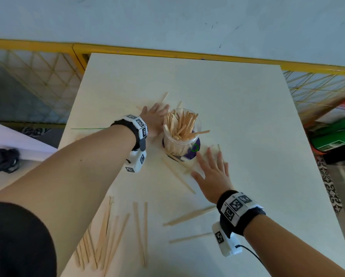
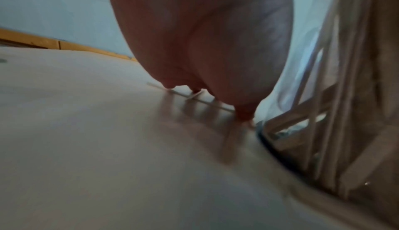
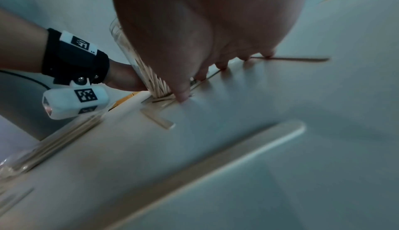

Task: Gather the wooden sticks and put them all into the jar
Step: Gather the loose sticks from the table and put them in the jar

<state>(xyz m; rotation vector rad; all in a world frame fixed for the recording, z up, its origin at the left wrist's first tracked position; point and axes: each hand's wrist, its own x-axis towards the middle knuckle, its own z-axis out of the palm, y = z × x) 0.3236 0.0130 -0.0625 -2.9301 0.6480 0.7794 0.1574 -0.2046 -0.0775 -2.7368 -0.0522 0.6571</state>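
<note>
A clear plastic jar (image 1: 182, 136) stands upright mid-table, packed with wooden sticks (image 1: 180, 122). My left hand (image 1: 154, 117) lies flat just left of the jar, fingers straight, fingertips (image 2: 244, 114) pressing on loose sticks (image 2: 194, 96) beside the jar wall (image 2: 336, 97). My right hand (image 1: 212, 168) is spread flat on the table in front and right of the jar, its fingertips (image 3: 222, 66) on thin sticks (image 3: 298, 59). More sticks lie scattered near the front edge (image 1: 111, 234) and in front of the right wrist (image 1: 189, 216).
The pale table (image 1: 237, 100) has its far edge by a yellow mesh fence (image 1: 37, 72). Green and orange packages (image 1: 335, 134) sit right of the table. A dark bundle (image 1: 2, 159) lies on a white surface at left.
</note>
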